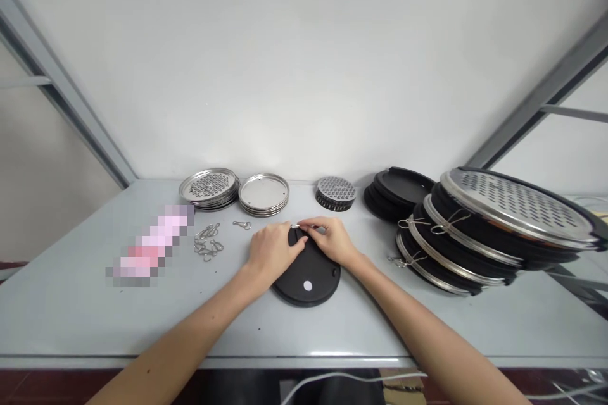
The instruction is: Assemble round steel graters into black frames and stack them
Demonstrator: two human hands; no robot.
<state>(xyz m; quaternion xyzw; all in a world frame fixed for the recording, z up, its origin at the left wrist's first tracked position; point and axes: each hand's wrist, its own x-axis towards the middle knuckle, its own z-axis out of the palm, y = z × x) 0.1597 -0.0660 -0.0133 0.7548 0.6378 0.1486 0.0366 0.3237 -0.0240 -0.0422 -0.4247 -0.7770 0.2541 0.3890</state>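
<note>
A round black disc [308, 275] with a white dot lies flat on the grey table [71, 304] in front of me. My left hand [272, 252] rests on the disc's far left rim, fingers curled. My right hand [332, 237] is at the far rim too, pinching a small metal wire clip [295, 226] between thumb and fingers. The clip sits at the disc's far edge, where both hands meet.
Loose wire clips [209, 242] lie to the left. Behind are stacks of perforated metal plates [209, 187], plain metal lids [264, 193] and a small perforated stack [335, 192]. Black discs [396, 193] and a leaning pile of assembled units [484, 228] fill the right. A blurred pink patch [151, 245] lies left.
</note>
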